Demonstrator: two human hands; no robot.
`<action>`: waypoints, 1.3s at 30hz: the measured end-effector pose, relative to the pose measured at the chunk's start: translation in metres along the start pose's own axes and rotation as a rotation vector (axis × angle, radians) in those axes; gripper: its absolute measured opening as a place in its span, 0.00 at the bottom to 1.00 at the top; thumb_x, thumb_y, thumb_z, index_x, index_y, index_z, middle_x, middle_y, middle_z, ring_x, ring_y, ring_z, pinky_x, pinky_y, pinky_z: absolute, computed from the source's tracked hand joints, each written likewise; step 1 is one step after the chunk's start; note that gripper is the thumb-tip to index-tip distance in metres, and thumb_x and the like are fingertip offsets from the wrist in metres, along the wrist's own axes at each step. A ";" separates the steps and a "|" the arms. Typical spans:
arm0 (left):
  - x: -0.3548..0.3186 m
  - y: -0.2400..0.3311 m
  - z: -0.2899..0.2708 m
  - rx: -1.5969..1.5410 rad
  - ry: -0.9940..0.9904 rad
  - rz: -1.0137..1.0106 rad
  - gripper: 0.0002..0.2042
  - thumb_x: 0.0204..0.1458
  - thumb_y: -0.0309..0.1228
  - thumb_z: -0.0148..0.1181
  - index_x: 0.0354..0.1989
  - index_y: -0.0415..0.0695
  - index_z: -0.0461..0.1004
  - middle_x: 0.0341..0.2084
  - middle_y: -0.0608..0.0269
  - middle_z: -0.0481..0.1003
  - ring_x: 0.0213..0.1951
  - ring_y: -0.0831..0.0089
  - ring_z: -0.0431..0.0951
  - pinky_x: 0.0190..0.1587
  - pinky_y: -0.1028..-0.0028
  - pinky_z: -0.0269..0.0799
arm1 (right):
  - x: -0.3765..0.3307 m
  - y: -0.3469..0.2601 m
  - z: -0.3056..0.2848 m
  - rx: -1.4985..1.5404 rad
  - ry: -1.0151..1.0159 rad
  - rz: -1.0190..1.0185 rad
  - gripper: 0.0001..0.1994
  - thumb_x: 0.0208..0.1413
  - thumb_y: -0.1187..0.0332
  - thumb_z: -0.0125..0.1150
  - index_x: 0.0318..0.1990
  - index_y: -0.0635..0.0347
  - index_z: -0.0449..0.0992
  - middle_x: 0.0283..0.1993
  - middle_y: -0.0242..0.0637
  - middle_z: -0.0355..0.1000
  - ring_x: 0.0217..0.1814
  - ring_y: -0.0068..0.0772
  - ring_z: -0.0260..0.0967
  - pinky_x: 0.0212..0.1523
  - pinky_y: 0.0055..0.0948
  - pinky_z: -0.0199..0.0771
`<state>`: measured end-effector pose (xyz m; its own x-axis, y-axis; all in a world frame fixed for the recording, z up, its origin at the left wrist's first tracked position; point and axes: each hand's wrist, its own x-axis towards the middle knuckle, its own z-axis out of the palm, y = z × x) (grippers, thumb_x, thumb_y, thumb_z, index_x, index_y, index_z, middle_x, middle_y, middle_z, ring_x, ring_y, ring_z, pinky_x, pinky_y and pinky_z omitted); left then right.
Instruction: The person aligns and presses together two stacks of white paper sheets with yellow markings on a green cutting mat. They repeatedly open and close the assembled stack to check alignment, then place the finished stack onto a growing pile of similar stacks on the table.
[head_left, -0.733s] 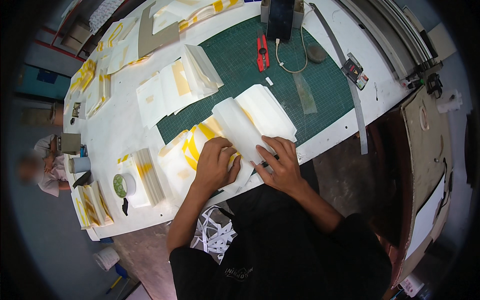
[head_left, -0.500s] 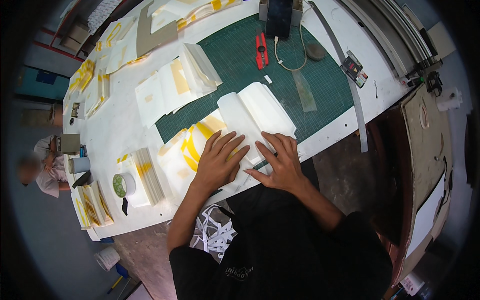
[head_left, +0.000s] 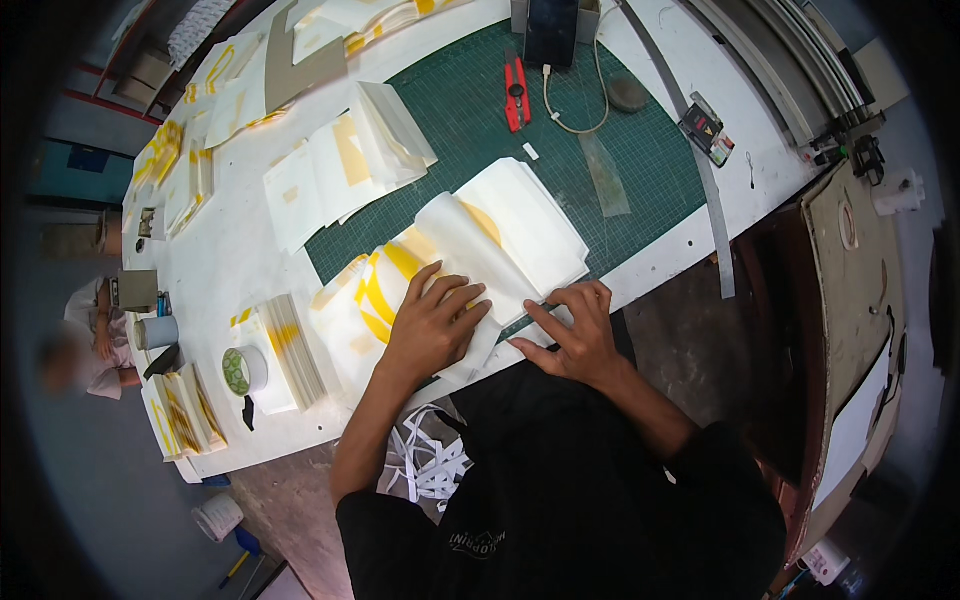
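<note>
Before me lies a spread stack of white printed sheets point(head_left: 525, 215), partly on the green mat. A translucent sheet point(head_left: 465, 240) bows up near its middle, with a yellow patch showing beneath. My left hand point(head_left: 432, 325) rests palm down, fingers spread, on the left-hand pages beside the yellow-striped sheet point(head_left: 378, 290). My right hand point(head_left: 575, 335) is at the near edge of the stack. Its index fingertip touches the translucent sheet's near corner, and its thumb is held apart; the other fingers are bent, with their tips on or near the white pages.
The green cutting mat point(head_left: 640, 200) bears a red cutter point(head_left: 516, 95), a cable and a dark phone point(head_left: 551, 35). A metal ruler point(head_left: 715, 220) overhangs the table edge. Bundles of folded sheets point(head_left: 280, 350) and a tape roll point(head_left: 243, 371) lie left. A person point(head_left: 95, 335) sits at far left.
My right hand has drawn slightly right and its fingers have bent more. The translucent sheet has come up from the right-hand pages, uncovering a yellow patch. My left hand stays nearly in place.
</note>
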<state>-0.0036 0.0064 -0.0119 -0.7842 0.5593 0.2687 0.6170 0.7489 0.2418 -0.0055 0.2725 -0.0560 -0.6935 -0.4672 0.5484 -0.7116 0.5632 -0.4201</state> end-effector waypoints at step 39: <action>0.002 0.000 0.001 -0.028 -0.047 -0.018 0.24 0.44 0.22 0.69 0.53 0.53 0.83 0.56 0.67 0.80 0.60 0.63 0.77 0.72 0.48 0.65 | -0.009 0.007 -0.006 -0.108 -0.022 0.075 0.29 0.52 0.45 0.79 0.56 0.54 0.83 0.46 0.38 0.67 0.52 0.37 0.65 0.57 0.51 0.57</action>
<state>-0.0048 0.0081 -0.0124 -0.7969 0.5623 0.2206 0.6040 0.7490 0.2725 -0.0034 0.2848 -0.0590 -0.7477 -0.4347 0.5020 -0.6420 0.6666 -0.3789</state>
